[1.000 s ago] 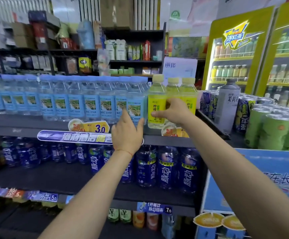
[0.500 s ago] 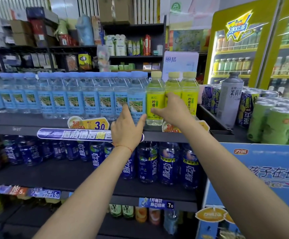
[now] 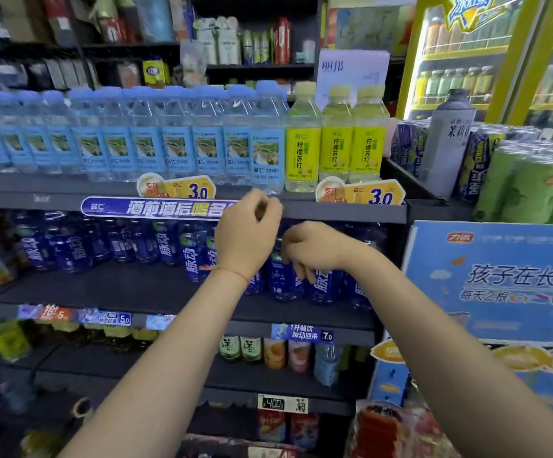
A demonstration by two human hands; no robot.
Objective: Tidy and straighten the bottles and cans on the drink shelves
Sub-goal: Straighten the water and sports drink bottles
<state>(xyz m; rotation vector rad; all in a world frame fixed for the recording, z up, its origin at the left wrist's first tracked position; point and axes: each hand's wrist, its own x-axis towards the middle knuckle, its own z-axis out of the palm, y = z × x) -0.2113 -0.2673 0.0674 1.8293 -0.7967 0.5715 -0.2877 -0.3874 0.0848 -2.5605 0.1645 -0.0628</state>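
A row of clear water bottles with light blue labels (image 3: pixel 176 150) lines the top shelf, with three yellow lemon soda bottles (image 3: pixel 334 147) at its right end. Dark blue drink bottles (image 3: pixel 70 246) fill the shelf below. My left hand (image 3: pixel 245 236) is in front of the top shelf's edge, fingers curled in and holding nothing. My right hand (image 3: pixel 314 249) is lower, in front of the dark blue bottles at the right (image 3: pixel 281 279). Its fingers droop loosely over them without a grip that I can see.
Yellow price tags (image 3: pixel 361 193) stick up from the top shelf (image 3: pixel 341 211) edge. Green and blue cans (image 3: pixel 526 180) and a tall grey bottle (image 3: pixel 447 143) stand on the display to the right, above a blue carton (image 3: pixel 499 279). Lower shelves hold tea bottles (image 3: pixel 240 348).
Both hands have let go of the top-shelf bottles and dropped to the level of the dark blue bottles. The camera view has tilted down a little.
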